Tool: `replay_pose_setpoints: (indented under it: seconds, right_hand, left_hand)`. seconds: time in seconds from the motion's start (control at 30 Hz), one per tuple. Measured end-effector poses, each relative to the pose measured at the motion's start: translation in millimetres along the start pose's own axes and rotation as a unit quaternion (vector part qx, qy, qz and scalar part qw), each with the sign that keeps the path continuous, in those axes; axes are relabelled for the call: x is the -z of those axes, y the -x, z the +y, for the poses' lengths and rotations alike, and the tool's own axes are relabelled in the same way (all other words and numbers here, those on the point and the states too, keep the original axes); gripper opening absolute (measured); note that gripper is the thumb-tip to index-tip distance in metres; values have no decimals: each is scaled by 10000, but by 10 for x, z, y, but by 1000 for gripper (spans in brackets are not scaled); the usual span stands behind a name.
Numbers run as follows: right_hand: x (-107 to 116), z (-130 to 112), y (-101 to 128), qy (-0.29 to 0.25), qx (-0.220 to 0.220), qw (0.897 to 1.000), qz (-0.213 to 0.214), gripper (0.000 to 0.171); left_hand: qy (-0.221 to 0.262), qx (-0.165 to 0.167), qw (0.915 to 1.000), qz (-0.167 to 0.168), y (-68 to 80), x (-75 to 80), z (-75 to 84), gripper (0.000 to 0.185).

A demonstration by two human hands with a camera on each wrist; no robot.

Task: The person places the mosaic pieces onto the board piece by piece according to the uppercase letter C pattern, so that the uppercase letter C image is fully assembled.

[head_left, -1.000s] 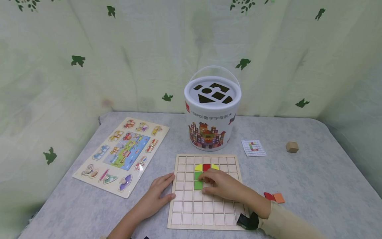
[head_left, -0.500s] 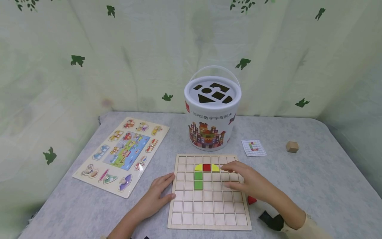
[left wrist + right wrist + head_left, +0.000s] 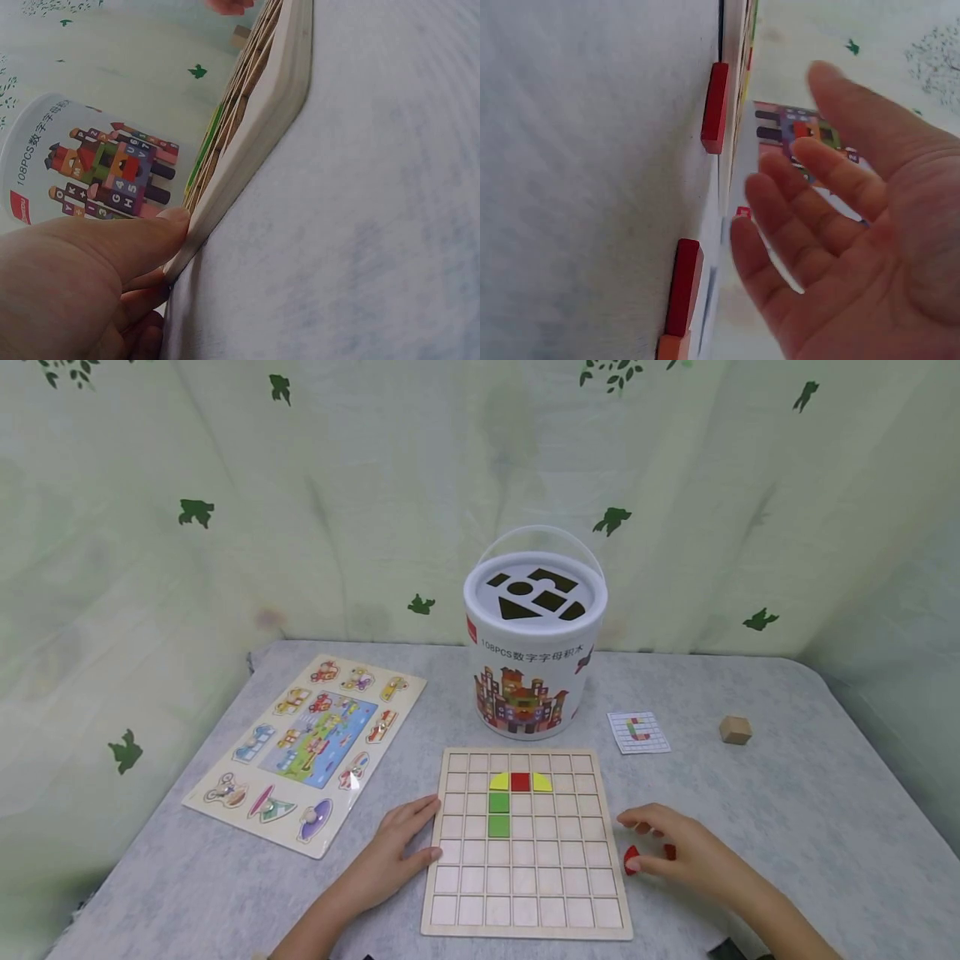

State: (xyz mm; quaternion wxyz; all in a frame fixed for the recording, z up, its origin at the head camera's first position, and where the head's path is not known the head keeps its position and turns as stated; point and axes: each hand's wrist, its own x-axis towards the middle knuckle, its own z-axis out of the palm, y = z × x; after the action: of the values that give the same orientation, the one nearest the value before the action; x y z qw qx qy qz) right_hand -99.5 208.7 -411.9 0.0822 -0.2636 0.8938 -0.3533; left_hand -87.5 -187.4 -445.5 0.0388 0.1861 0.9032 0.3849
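Pale backdrop (image 3: 390,485) — mottled grey tabletop (image 3: 810,802) — left hand (image 3: 388,857) touching gridded board (image 3: 530,881).

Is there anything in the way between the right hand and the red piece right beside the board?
Nothing that I can see. The right hand hangs above the red piece, with a bare gap between them. From overhead, only the thumb covers part of it.
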Motion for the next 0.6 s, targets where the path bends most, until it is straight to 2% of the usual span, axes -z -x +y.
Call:
replay_pose_setpoints:
  seconds: [0.17,0.43,0.6]
  right_hand:
    - [-33,81,60,-66,-333,9992,-194,43]
    - [-62,184,63,-176,3,9990,-412,23]
    - [-46,204,50,-274,17,9973,-676,24]
  left_hand:
    - [2,-24,10000,-3,3,3,5,63]
    - [17,-36,10000,-2,4,3,9,63]
    - [3,-34,10000,3,3,3,12,63]
